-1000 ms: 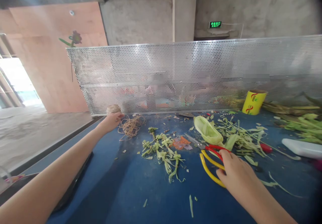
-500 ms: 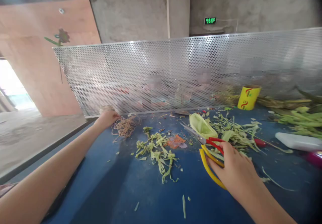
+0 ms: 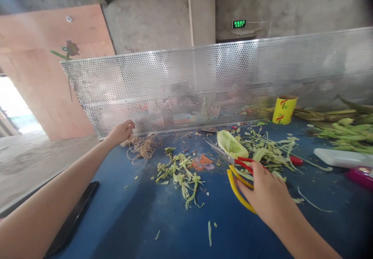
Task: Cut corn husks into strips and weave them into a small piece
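My right hand (image 3: 269,193) grips a pair of scissors (image 3: 224,153) with red and yellow handles. The metal blades point away to the left, beside a hollow pale green vegetable shell (image 3: 231,144). At the far left of the table, my left hand (image 3: 121,131) is raised just above a tangle of thin brown twine (image 3: 142,146). Its fingers are curled together, and whatever they pinch, if anything, is too small to make out. Between the hands lies a heap of knotted green leaf strips (image 3: 182,173), with an orange and purple scrap (image 3: 203,162) behind it.
A perforated metal screen (image 3: 145,92) borders the blue table (image 3: 131,220) at the back, with blurred people beyond. A yellow tape roll (image 3: 284,110), green strips (image 3: 271,150), a white object (image 3: 338,158) and long leaves (image 3: 346,132) occupy the right. A black flat object (image 3: 75,216) lies under my left forearm.
My left hand has lifted slightly off the twine, uncovering more of the black object below the forearm. My right hand keeps its hold on the scissors; the view has shifted a little.
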A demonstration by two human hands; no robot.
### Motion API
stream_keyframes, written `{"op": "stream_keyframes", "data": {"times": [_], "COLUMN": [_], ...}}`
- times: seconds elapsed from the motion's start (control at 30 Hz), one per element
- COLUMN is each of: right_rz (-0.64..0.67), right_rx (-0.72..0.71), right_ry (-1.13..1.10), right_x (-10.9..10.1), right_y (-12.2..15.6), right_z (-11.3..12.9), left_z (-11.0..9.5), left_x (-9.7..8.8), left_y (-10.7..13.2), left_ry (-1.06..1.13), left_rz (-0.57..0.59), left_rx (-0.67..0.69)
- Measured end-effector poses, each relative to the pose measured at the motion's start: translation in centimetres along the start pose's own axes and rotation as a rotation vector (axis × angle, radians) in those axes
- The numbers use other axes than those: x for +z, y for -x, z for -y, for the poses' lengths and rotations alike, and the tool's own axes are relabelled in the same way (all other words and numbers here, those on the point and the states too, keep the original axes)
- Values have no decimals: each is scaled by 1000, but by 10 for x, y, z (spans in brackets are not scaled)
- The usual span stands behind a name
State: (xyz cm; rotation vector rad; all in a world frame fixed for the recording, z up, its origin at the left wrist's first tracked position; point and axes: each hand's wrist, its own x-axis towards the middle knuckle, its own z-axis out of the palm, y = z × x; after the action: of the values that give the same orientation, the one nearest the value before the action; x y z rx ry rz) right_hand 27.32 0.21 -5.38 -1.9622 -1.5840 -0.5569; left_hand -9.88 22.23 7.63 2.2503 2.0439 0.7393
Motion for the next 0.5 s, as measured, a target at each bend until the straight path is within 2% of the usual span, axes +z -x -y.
{"op": "stream_keyframes", "data": {"times": [0.2, 0.3, 0.4, 0.5], "right_rz": [-1, -3, 18, 39], "right_rx": [-12, -25, -14, 2], "right_ry": [-12, -23, -48, -44], "right_x": [0, 2, 3, 3], "right_y": [1, 2, 1, 1], "right_z": [0, -1, -1, 0], "left_z": [-11, -14, -11, -8], "left_x": [-11, -20, -27, -30], "left_y": [0, -4, -9, -13], "left_ry": [149, 178, 163, 148], "left_rz": [123, 136, 122, 165], "left_rx": [-160, -198, -187, -123]}}
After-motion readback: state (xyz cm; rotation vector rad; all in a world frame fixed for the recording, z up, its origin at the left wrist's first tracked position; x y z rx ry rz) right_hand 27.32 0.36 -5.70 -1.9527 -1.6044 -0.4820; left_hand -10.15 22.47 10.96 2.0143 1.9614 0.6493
